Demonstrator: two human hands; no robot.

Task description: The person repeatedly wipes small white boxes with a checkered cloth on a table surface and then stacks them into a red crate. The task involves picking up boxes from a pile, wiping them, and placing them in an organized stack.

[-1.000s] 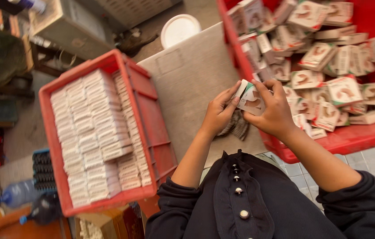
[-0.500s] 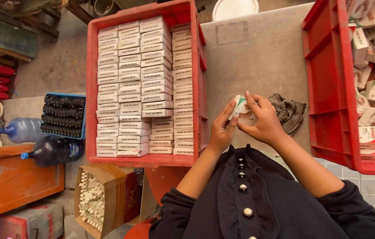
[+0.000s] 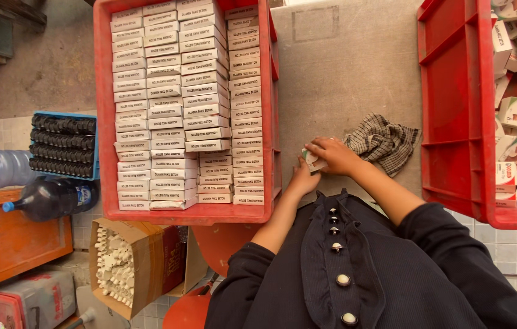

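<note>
Gripping one small box [image 3: 312, 161] between both hands [image 3: 325, 161], I see the left crate [image 3: 103, 122] nearly full, right crate [image 3: 453, 122] holding many loose.

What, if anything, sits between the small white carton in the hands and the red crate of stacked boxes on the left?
Nothing visible. The small white cardboard carton is held between the left hand and right hand right beside the red plastic crate's near wall. The checked cloth lies on the far side, away from that crate.
</note>
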